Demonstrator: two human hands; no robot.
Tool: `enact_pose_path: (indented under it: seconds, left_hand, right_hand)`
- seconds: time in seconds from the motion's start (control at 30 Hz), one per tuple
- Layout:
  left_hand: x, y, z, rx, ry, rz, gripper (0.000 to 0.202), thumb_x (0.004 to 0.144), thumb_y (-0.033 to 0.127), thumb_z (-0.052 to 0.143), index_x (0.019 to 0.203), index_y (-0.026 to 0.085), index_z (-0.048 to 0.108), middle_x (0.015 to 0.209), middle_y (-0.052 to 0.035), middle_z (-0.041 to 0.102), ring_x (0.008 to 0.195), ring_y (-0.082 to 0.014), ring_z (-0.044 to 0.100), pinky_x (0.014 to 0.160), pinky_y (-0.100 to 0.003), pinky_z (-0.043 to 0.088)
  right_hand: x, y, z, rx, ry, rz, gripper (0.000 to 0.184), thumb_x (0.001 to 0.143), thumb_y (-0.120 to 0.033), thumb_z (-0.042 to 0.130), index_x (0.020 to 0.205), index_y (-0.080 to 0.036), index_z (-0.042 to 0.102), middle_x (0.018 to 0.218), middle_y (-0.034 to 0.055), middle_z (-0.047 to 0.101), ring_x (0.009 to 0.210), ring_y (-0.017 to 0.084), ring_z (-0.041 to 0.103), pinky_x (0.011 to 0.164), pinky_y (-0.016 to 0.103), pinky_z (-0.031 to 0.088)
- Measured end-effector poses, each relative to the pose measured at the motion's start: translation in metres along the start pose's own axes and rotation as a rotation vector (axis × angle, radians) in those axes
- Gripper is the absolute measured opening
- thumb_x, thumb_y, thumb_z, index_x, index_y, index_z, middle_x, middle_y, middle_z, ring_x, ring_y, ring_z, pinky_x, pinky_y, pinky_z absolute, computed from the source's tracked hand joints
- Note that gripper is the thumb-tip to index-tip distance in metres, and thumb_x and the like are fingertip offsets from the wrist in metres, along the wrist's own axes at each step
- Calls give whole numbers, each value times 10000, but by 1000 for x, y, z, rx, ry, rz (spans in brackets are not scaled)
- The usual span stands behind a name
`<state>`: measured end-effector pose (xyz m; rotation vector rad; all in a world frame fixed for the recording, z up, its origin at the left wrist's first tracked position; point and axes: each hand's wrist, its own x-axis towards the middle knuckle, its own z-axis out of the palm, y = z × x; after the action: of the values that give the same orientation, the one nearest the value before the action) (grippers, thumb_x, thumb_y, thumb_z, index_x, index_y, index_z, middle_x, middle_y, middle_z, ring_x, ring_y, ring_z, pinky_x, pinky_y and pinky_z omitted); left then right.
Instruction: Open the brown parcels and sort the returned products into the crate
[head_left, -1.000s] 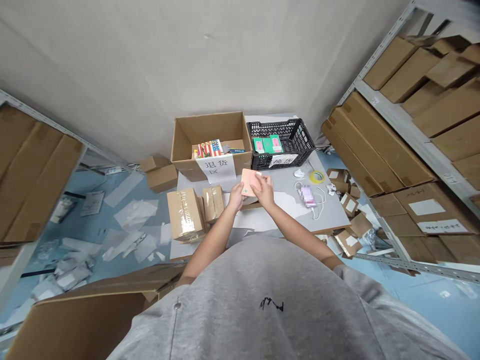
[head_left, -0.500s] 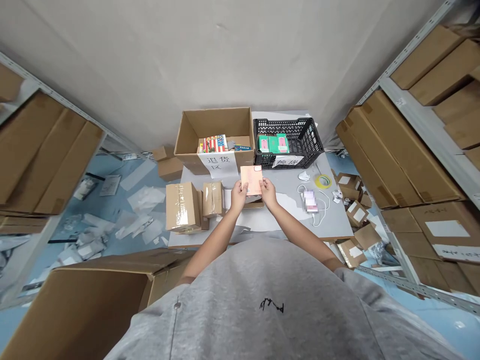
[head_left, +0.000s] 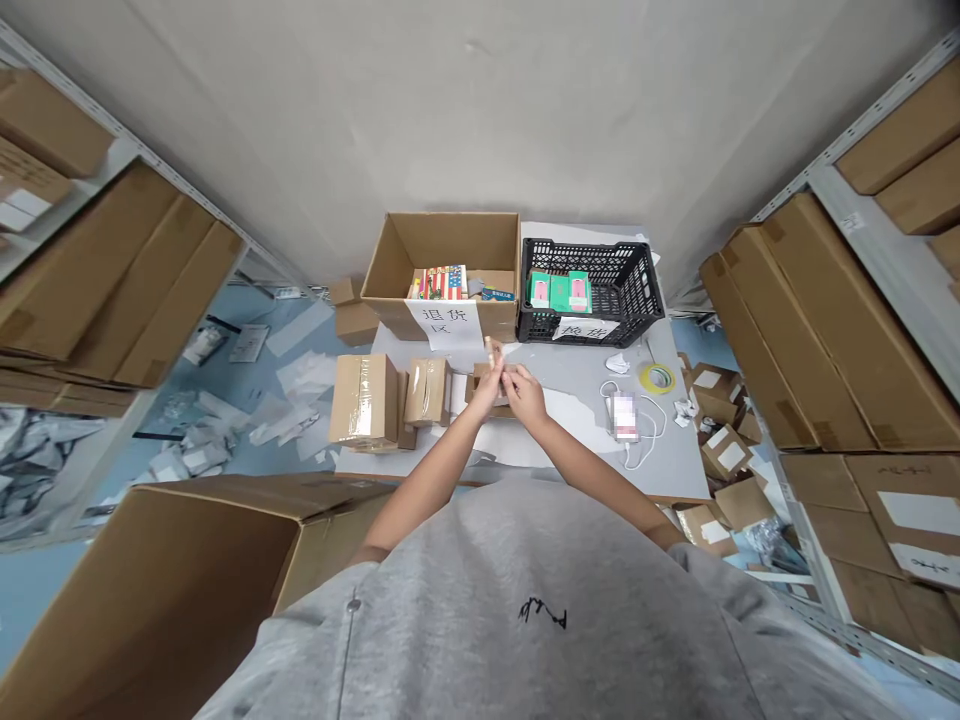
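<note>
- Thin peach box (head_left: pixel 492 350) is standing on its narrow edge in the hands, seen almost end-on, its long axis running away from the body and leaning slightly toward the open carton
- Left hand (head_left: pixel 486 388) is the nearer one to the box, with fingers and thumb closing on its lower end in what looks like a pinch
- Right hand (head_left: pixel 526 394) is coming in from the right, fingers curled and pressed up close beside the left hand; cannot tell whether it is gripping the box, since the fingers overlap there
- Open cardboard carton (head_left: pixel 442 245) is sitting ahead of the hands on the tabletop (head_left: pixel 600 450), holding a row of colourful boxes (head_left: pixel 439 283), with a paper sign (head_left: pixel 442 325) hanging on its front
- Black plastic crate (head_left: pixel 600 255) is standing just right of the carton, holding green boxes (head_left: pixel 559 291)
- Two taped parcels (head_left: pixel 364 400) are resting left of the hands
- Yellow tape roll (head_left: pixel 658 378) and white cable (head_left: pixel 645 440) are lying out to the right
</note>
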<state>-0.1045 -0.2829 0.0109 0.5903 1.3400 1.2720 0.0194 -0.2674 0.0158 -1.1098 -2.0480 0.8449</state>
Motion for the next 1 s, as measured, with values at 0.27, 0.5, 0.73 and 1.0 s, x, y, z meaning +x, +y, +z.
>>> enact_pose_path:
  seconds: [0.27,0.5,0.73,1.0]
  left_hand:
    - [3,-10,-13,-92,103,154,608,785,626,824,1141,139,749,1186,-138,787,1086,-293,741,976,-419,583]
    - [-5,-12,-14,443,352,292,421,1001,585,578,1073,191,706,1007,-109,788,930,-272,738,816,-352,562]
    - [-17,-2,0,771,493,209,354,1062,479,506,1268,213,616,1059,-150,769,1024,-307,742,819,-342,525]
    - [-18,-6,-1,813,487,235,547,1052,257,352,1582,146,422,1547,-210,546,1425,-310,546,1124,-429,478]
  right_hand:
    - [14,16,-4,-29,161,200,385,1070,-439,460,1313,-186,619,1236,152,668,1138,278,643,965,372,517]
    - [23,13,-6,-107,-94,367,377,1119,-397,384,1384,-189,552,1072,121,776,938,274,725,789,300,503]
    - [24,1,-8,-381,-190,364,376,1145,-361,323,1401,-157,508,1082,160,763,904,265,728,784,300,470]
    - [23,0,-2,-328,-218,346,373,1135,-293,303,1421,-147,491,1104,156,761,935,262,731,815,317,487]
